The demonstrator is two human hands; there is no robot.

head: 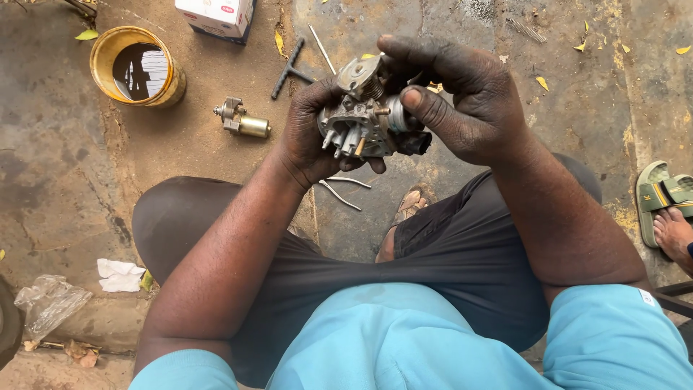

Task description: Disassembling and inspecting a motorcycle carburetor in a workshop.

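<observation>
While our left hand (307, 133) cups the carburetor (361, 115), fingers wrapped round it, our right hand (462, 94) pinches its side; we should keep it level.

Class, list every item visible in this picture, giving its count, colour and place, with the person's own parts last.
carburettor: 1, grey metal, held in both hands
tin can: 1, yellow, upper left on the ground
small brass part: 1, brass and grey, right of the can
T-handle tool: 1, dark, above the hands
cardboard box: 1, white, top edge
pliers: 1, metal, below the hands
tissue: 1, white, lower left
green sandal: 1, on another person's foot, right edge
left hand: 1, greasy, under the carburettor
right hand: 1, greasy, over it
</observation>
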